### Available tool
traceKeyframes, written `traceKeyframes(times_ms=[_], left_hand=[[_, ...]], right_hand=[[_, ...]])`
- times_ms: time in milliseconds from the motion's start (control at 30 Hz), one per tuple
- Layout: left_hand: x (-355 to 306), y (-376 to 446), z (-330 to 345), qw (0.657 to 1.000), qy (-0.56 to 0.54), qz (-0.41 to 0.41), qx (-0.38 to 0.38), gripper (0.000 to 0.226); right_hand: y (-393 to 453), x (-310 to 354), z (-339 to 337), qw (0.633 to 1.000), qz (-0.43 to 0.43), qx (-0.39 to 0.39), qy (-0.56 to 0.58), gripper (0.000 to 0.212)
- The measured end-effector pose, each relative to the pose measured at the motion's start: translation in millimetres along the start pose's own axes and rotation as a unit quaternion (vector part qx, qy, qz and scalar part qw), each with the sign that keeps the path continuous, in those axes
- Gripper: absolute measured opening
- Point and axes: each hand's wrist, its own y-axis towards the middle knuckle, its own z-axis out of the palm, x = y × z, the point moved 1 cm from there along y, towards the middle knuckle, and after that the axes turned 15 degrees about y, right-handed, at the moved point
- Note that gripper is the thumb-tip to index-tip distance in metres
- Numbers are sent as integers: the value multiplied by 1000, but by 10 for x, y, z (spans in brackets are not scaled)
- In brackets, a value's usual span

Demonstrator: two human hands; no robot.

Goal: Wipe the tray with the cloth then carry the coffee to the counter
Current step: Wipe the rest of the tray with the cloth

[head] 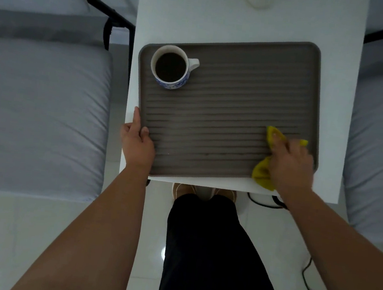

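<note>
Wiping underway: right hand (289,159) presses the yellow cloth (262,172) at the tray's (229,55) five o'clock corner, left hand (137,139) grips its eight o'clock rim on the bench (175,10), coffee (171,67) at ten o'clock; next, probably sweeping strokes toward it.

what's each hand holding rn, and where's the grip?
Left hand grips the tray at its near-left edge, thumb on top. Right hand presses the cloth onto the tray's near-right corner; the grip itself is hidden under the hand.
</note>
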Motion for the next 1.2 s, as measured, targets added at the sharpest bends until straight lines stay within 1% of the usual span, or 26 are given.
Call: traceKeyframes(times_ms=[67, 133, 200, 267, 367, 467, 533, 633, 700, 767, 867, 967, 1067, 1133, 1200], left_hand=[[-11, -4, 7, 1000, -2, 1, -4, 54], [-14, -5, 16, 1000, -5, -3, -5, 54], [-8, -4, 17, 1000, -3, -9, -5, 54], [-8, 0, 18, 1000, 3, -12, -5, 54], [-11, 2, 21, 1000, 4, -10, -5, 54], [6, 11, 26, 1000, 6, -2, -7, 55], [30, 24, 25, 1000, 2, -1, -3, 54], [46, 28, 27, 1000, -4, 2, 7, 55], [49, 29, 27, 1000, 0, 11, 8, 55], [55, 26, 27, 1000, -1, 14, 9, 55], [57, 15, 27, 1000, -3, 17, 8, 55], [50, 16, 15, 1000, 2, 19, 6, 55], [50, 9, 25, 1000, 2, 14, 5, 55], [52, 10, 36, 1000, 0, 16, 1, 55], [62, 21, 36, 1000, -6, 12, 1, 55]], right_hand=[[-40, -159, -80, 997, 74, -30, 18, 51], [-83, -167, -80, 988, 138, -50, 46, 48], [-117, -30, -24, 976, 195, -62, 81, 47], [-158, 226, 88, 967, 222, -58, 109, 48], [-246, 758, 291, 976, 174, -18, 131, 50], [-339, 1324, 460, 989, 63, 36, 127, 53], [-359, 1644, 548, 990, -18, 74, 118, 46], [-286, 1817, 577, 985, -98, 122, 66, 47], [-213, 1668, 532, 983, -138, 121, 27, 47], [-164, 1378, 433, 982, -160, 103, -4, 43], [-134, 826, 242, 985, -147, 80, -39, 43], [-134, 238, 27, 992, -104, 58, -53, 44], [-158, -220, -143, 998, -6, 26, -56, 44], [-185, -314, -146, 998, 53, -2, -43, 44], [-193, -225, -85, 995, 89, -40, -5, 47]])
